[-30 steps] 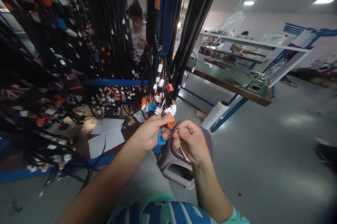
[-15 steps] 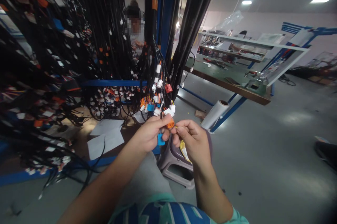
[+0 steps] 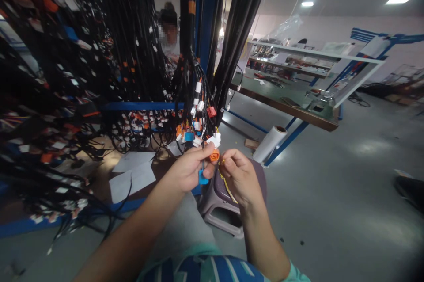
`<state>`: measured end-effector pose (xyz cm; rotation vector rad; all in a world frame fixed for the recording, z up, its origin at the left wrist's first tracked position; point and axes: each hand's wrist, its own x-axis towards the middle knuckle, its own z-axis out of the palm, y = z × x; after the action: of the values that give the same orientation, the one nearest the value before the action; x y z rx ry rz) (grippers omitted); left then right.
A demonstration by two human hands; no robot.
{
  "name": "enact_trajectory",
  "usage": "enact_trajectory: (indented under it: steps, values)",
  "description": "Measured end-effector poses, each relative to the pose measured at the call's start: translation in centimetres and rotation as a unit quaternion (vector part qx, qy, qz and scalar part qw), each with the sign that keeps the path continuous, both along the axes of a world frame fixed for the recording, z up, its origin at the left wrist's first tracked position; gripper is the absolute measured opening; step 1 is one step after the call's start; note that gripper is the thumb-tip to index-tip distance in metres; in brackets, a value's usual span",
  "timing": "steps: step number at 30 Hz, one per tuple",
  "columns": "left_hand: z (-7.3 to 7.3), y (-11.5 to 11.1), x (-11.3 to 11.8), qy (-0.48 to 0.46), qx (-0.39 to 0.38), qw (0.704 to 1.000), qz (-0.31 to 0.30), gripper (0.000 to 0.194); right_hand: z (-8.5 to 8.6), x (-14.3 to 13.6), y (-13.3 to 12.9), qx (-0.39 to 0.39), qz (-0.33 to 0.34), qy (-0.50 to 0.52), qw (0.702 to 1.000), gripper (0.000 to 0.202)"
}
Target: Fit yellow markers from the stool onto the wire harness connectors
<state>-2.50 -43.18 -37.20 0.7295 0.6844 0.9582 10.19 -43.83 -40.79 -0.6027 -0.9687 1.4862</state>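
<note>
My left hand (image 3: pixel 194 167) is closed around an orange connector (image 3: pixel 214 155), whose open face points toward me. A blue connector (image 3: pixel 203 177) hangs just below those fingers on a thin wire. White connectors (image 3: pixel 214 139) sit right above the left thumb, part of a hanging wire bundle with a red connector (image 3: pixel 211 111) and another blue connector (image 3: pixel 189 136). My right hand (image 3: pixel 241 175) pinches a small yellow piece (image 3: pixel 223 162), too small to name, a little to the right of the orange connector. Below its fingertips shows a narrow yellow strip (image 3: pixel 228 188), partly hidden by the hand.
A purple-grey plastic stool (image 3: pixel 225 215) stands beneath my hands. Black wire harnesses (image 3: pixel 129 30) hang at left from a blue frame (image 3: pixel 142 106). Paper sheets (image 3: pixel 132 180) lie on a low shelf. At right are a workbench (image 3: pixel 281 96) and a film roll (image 3: pixel 270 145). Behind the harnesses is another person (image 3: pixel 170 47).
My right fingertips have drawn slightly away from the orange connector, widening the gap. Less of the yellow thing below them shows now. My left hand keeps its grip.
</note>
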Motion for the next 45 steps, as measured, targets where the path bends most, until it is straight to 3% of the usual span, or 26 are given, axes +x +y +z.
enact_trajectory:
  steps: [5,7,10,12,16,28,35,45]
  values:
    - [0.2,-0.1,0.2,-0.016,-0.012,1.000,-0.006,0.033,0.2,-0.2,0.3,-0.051,0.035,0.031,0.998,0.042]
    - [0.3,-0.1,0.4,-0.015,-0.013,1.000,-0.005,0.034,0.1,-0.3,0.2,-0.048,0.009,0.027,0.998,0.041]
    - [0.5,-0.2,0.6,-0.014,-0.015,1.000,-0.003,0.034,0.0,-0.5,-0.2,0.049,-0.123,-0.011,0.991,0.029]
    - [0.6,-0.3,0.7,-0.020,-0.019,1.000,-0.002,0.033,0.0,-0.5,-0.4,0.141,-0.197,-0.063,0.968,0.017]
    - [0.4,-0.4,0.9,-0.010,-0.002,1.000,-0.007,0.037,0.4,-0.7,-0.6,0.219,-0.243,-0.158,0.932,0.005]
    - [0.0,-0.6,1.1,0.015,0.032,0.999,0.014,0.036,-0.1,-0.8,-0.5,0.197,-0.242,-0.183,0.932,0.007]
    - [-0.1,-0.6,0.9,0.019,0.060,0.998,0.010,0.035,-0.2,-0.6,-0.5,0.222,-0.252,-0.212,0.918,0.007]
    - [0.5,-1.2,0.9,-0.004,0.118,0.993,0.014,0.043,-0.9,-0.1,-0.8,0.308,-0.309,-0.264,0.860,0.011]
